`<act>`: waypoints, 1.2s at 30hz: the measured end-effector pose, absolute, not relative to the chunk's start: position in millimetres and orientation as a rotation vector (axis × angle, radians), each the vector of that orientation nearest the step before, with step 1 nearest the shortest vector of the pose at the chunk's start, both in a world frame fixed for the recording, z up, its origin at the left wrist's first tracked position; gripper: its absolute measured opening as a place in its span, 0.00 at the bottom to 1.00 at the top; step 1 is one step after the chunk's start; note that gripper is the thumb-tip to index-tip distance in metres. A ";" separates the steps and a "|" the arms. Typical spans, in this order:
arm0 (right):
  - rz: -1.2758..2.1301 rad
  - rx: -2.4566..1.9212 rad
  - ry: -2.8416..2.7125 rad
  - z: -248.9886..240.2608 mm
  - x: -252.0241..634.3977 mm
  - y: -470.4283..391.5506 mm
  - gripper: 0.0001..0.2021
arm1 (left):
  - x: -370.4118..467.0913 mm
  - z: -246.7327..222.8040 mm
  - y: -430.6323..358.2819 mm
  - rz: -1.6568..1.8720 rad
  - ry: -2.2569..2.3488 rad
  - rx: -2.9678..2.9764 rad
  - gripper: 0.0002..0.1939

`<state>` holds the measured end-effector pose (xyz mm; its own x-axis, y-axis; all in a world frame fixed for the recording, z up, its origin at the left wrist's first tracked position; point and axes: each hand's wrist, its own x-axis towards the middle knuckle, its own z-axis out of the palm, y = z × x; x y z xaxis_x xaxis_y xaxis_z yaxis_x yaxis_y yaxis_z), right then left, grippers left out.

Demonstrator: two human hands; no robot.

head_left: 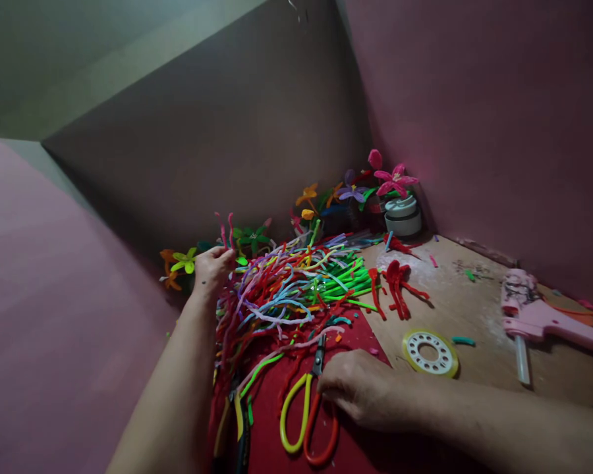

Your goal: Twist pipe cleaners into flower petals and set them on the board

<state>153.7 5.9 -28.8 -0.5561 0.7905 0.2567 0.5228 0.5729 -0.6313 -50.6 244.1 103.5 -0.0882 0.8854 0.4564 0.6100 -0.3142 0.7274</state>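
My left hand (213, 270) is raised at the left edge of the pile, its fingers closed on pink pipe cleaners (230, 227) whose two ends stick up above it. Low in the middle, my right hand (358, 388) has curled fingers at the upper part of the red handle of the scissors (307, 401). These have one yellow and one red handle and dark blades pointing away from me; the fingertips are partly hidden. Between my hands and beyond spreads a tangled heap of colourful pipe cleaners (286, 283), with green ones on its right side.
Pipe-cleaner flowers (395, 179) line the back wall, near a grey-white round container (402, 216). On the right lie red pipe-cleaner pieces (398, 286), a tape roll (452, 355) and a pink glue gun (538, 319). Yellow-and-black-handled pliers (240, 418) lie at the front left.
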 end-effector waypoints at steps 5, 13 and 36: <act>0.653 -1.052 -2.289 -26.1 153.8 5.7 0.11 | -51.3 119.6 236.0 1.477 1.413 1.808 0.16; 0.585 -1.047 -2.290 -31.0 152.8 7.1 0.10 | -67.5 161.9 215.2 1.671 1.253 1.702 0.08; 0.701 -1.052 -2.223 -33.0 152.9 6.4 0.10 | -75.2 207.8 170.7 2.223 1.158 1.911 0.07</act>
<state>152.9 6.4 -33.0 -0.5234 0.8073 0.2728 0.5048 0.5517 -0.6640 -75.2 170.7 207.8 -0.2647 0.4382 0.8590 0.4525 -0.7301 0.5120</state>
